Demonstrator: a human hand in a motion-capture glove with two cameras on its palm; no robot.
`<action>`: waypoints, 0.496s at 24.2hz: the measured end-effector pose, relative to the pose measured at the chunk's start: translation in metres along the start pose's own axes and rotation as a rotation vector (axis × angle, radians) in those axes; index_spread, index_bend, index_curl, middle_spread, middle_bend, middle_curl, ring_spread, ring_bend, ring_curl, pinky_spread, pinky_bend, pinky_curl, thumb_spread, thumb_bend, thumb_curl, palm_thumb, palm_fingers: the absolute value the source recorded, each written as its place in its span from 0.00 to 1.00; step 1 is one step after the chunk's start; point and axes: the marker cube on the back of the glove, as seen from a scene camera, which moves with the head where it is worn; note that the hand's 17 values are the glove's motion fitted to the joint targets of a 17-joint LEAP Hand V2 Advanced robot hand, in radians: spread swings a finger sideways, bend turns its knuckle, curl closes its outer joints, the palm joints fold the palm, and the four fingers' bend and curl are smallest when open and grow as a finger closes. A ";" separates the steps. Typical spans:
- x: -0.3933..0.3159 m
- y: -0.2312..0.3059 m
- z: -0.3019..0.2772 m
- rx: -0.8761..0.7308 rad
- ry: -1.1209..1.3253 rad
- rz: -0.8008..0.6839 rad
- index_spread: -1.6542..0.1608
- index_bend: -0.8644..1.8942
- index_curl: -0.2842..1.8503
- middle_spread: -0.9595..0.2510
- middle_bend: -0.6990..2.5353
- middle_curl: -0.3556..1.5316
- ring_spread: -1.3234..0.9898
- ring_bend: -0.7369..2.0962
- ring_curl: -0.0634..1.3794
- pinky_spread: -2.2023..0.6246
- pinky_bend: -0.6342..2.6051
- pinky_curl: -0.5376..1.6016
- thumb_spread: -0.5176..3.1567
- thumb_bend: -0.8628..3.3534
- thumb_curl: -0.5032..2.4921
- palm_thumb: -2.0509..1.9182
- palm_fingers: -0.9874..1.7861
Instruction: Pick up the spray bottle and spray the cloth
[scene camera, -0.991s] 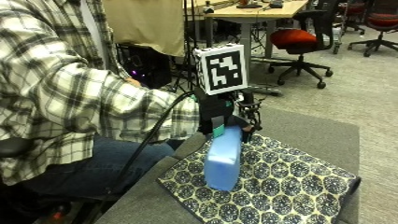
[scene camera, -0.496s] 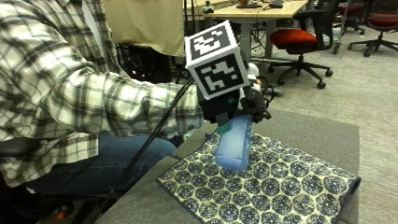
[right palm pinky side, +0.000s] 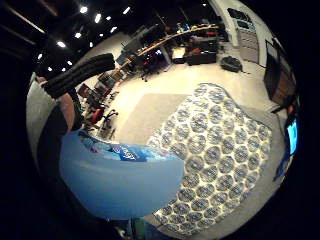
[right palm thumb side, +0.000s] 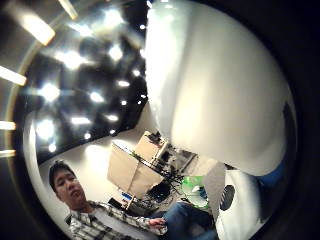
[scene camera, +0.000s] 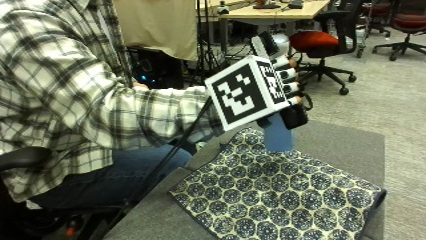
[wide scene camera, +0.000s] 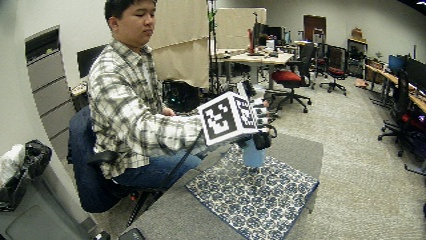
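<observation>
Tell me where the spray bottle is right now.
In the outside view the spray bottle is held in the gloved right hand, lifted above the far edge of the patterned cloth.

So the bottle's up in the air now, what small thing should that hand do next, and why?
Probably tip the nozzle down toward the cloth and squeeze the trigger. The gloved hand grips the bottle upright, lifted clear above the cloth's near edge, and the cloth lies spread flat on the table below it.

Grey table (scene camera: 346, 150), red office chair (scene camera: 318, 41) (behind it).
</observation>
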 end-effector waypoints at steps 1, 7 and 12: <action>0.001 -0.002 0.006 0.004 -0.040 -0.008 0.76 0.41 0.43 0.69 0.40 0.49 0.47 0.47 0.40 0.73 0.31 0.43 0.16 0.20 0.44 0.80 0.81; 0.011 -0.023 0.050 0.016 -0.185 -0.028 0.76 0.41 0.43 0.70 0.40 0.49 0.48 0.46 0.40 0.73 0.31 0.43 0.16 0.20 0.44 0.80 0.81; 0.034 -0.036 0.088 -0.013 -0.230 -0.007 0.76 0.40 0.43 0.70 0.39 0.48 0.48 0.46 0.40 0.72 0.31 0.43 0.17 0.20 0.44 0.80 0.81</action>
